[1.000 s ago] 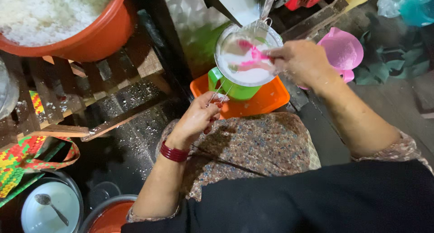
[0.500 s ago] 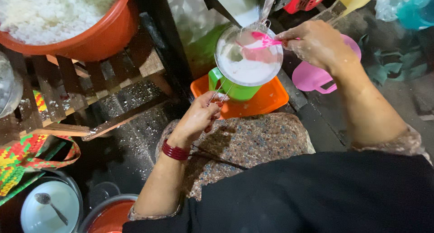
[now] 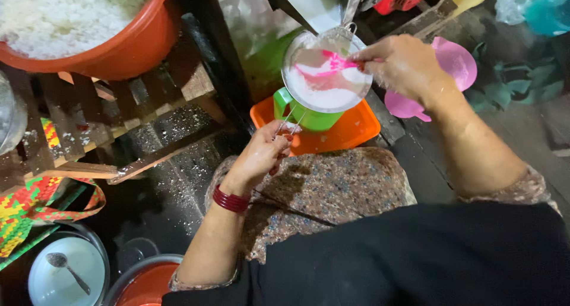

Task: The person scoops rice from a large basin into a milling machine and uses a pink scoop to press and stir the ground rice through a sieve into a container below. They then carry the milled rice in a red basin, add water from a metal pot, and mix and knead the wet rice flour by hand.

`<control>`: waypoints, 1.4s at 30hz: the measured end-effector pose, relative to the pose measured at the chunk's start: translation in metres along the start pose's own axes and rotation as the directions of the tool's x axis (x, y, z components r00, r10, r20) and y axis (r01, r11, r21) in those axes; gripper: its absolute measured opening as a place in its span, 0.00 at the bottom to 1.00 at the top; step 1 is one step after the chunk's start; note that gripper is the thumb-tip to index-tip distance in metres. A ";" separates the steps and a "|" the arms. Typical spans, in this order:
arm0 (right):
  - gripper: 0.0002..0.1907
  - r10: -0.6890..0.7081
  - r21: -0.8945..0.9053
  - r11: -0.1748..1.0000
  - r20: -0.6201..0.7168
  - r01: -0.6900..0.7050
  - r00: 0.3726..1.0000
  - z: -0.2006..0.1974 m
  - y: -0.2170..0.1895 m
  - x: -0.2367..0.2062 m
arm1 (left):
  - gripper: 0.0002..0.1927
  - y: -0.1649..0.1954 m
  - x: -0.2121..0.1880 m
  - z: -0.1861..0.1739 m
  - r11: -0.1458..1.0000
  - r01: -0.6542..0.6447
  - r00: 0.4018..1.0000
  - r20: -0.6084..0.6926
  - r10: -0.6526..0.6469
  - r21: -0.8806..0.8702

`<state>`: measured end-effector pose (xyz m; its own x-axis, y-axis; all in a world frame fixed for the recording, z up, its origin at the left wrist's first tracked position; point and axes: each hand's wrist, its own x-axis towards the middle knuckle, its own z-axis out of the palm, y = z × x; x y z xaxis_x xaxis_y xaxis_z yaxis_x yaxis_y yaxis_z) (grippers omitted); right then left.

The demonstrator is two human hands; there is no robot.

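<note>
— So, what is being done here?

— The white wet mass (image 3: 332, 95) is being worked in a round metal sieve (image 3: 303, 50). The right hand (image 3: 404, 65) has its grip closed on a pink spoon (image 3: 329, 63), whose bowl lies in the mass. The left hand (image 3: 261, 157) pinches the sieve's thin wire handle (image 3: 290, 125), grip closed, and holds the sieve in the air.

— Where does the sieve sit, exactly?

— Directly above a green cup (image 3: 309, 119), which stands in an orange tray (image 3: 356, 133). Whether the sieve rests on the cup's rim or hangs just over it, I cannot tell.

— What would more stirring call for?

— In my judgement, a level sieve kept centred over the cup and short strokes of the spoon. The wire handle is a slight hold for that load, so it could tip and spill past the cup.

— What else is around?

— A pink scoop (image 3: 460, 62) lies just behind the right hand. A big orange basin (image 3: 130, 56) of white grains sits on a wooden rack (image 3: 119, 128) to the left, well apart. A patterned cloth (image 3: 332, 187) covers the lap. Lower left are a woven bag (image 3: 29, 211) and a pot (image 3: 41, 282) with a metal spoon (image 3: 65, 267) in it.

— Anything in the way?

— The space is tight: dark boards crowd the sieve's far side and the scoop is near the right wrist.
</note>
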<state>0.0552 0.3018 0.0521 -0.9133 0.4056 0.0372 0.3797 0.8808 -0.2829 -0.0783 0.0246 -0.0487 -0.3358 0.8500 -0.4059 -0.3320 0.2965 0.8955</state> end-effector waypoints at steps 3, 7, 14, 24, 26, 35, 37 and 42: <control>0.16 -0.005 -0.183 0.983 0.020 0.009 1.000 0.016 -0.022 -0.014 | 0.15 -0.001 0.000 0.000 0.999 -0.012 1.000 -0.011 0.012 0.035; 0.16 -0.211 -0.318 0.933 -0.107 0.168 0.972 0.025 -0.033 -0.039 | 0.16 0.001 -0.003 0.002 0.999 0.002 1.000 -0.001 -0.002 0.046; 0.22 -0.196 -0.340 0.931 -0.154 0.134 0.969 0.012 -0.007 -0.062 | 0.16 0.008 -0.007 -0.001 1.000 0.012 0.999 0.039 -0.011 -0.022; 0.19 -0.222 -0.300 0.936 -0.089 0.187 0.971 0.038 0.012 -0.057 | 0.15 0.005 -0.006 -0.002 0.998 0.048 0.998 0.036 -0.046 -0.037; 0.19 -0.232 -0.317 0.928 -0.081 0.196 0.969 0.032 0.008 -0.051 | 0.15 0.009 -0.006 -0.001 0.999 0.031 0.999 0.023 -0.031 -0.007; 0.18 -0.207 -0.305 0.935 -0.058 0.180 0.977 0.023 0.016 -0.026 | 0.15 0.005 -0.005 -0.003 0.999 0.046 0.999 0.027 -0.045 -0.028; 0.16 -0.126 -0.273 0.954 0.023 0.128 0.992 0.031 0.010 -0.021 | 0.14 0.003 -0.004 -0.004 0.999 0.031 0.999 0.033 -0.030 -0.038; 0.18 -0.219 -0.238 0.949 -0.021 0.208 0.976 0.016 0.004 -0.028 | 0.14 0.006 -0.004 -0.001 0.999 0.034 0.999 0.022 -0.034 -0.022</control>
<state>0.0800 0.2899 0.0350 -0.9709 0.2082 0.1182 0.2057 0.9781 -0.0330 -0.0798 0.0223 -0.0420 -0.3044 0.8490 -0.4319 -0.3623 0.3161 0.8768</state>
